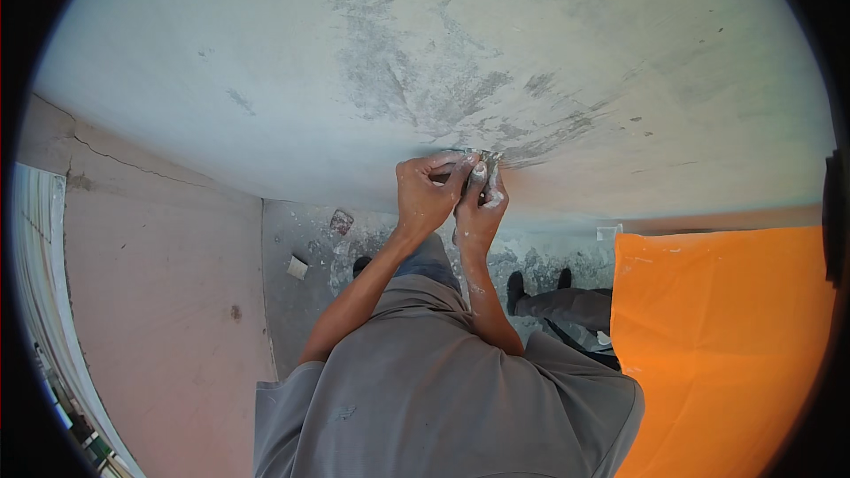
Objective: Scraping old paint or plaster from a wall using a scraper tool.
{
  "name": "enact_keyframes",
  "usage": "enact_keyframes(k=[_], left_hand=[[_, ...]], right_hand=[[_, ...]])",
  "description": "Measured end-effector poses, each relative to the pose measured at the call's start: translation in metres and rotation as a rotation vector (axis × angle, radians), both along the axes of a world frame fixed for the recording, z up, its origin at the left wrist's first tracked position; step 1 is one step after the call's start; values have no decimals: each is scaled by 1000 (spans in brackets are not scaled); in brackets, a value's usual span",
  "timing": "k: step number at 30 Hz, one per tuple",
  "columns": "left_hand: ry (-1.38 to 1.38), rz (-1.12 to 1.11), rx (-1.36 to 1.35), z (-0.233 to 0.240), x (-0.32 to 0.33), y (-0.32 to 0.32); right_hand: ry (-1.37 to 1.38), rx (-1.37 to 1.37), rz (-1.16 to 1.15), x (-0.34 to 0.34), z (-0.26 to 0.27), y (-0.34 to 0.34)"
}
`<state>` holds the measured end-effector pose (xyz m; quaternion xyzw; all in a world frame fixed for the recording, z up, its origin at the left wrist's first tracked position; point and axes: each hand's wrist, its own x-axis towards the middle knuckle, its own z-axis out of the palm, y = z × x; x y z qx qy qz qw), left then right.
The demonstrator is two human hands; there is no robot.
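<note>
Both hands meet close to the pale wall, at about the middle of the view. My left hand has its thumb and fingers pinched on a small, thin, dusty piece whose kind I cannot make out. My right hand grips the same piece from the right, its fingers bent and smeared with white dust. Most of the piece is hidden by the fingers. Above the hands, the wall carries rough grey patches and streaks where its pale coat is worn thin.
An orange sheet hangs at the right. Beside it, another person's legs and dark shoes show. Dust, a reddish chunk and a pale block lie on the floor. A pinkish side wall with a crack stands left, near a window opening.
</note>
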<state>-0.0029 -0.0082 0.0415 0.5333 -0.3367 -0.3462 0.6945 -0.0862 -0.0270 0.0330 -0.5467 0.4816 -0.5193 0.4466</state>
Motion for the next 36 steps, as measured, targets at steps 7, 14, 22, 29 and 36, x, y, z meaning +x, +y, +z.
enact_keyframes(k=[7, 14, 22, 29, 36], left_hand=[[228, -43, 3, -34, -9, 2], [146, 16, 40, -24, 2, 6], [-176, 39, 97, 0, 19, 13], [-436, 27, 151, 19, 28, 15], [-351, 31, 150, 15, 24, 12]], right_hand=[[175, -75, 43, -11, -8, 0], [88, -15, 1, 2, -26, 4], [-231, 131, 49, 23, -23, 15], [-518, 333, 54, 31, -29, 20], [-402, 382, 106, 18, -14, 19]])
